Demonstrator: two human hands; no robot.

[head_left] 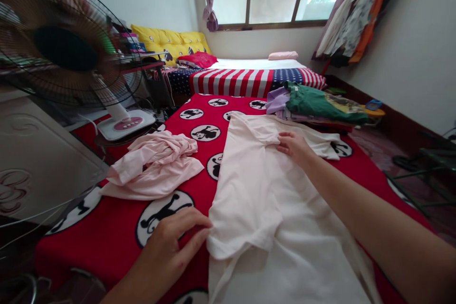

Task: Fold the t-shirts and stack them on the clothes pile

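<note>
A white shirt (249,175) lies lengthwise on the red blanket (117,232), its left side folded inward and a sleeve spread to the right. My left hand (174,237) pinches the shirt's left edge between thumb and forefinger, near a folded flap. Farther up, my right hand (294,146) has its fingers closed on the cloth near the shoulder end, with the forearm crossing above the shirt's right side. A crumpled pale pink garment (155,164) rests left of the shirt, apart from both hands.
Folded clothes, a green one (313,102) on top, are stacked at the back right. An electric fan (66,47) stands at the left on its white base. Behind is a bed with a striped cover (231,80). Clothes (359,19) hang by the window. A dark metal frame (423,175) stands at right.
</note>
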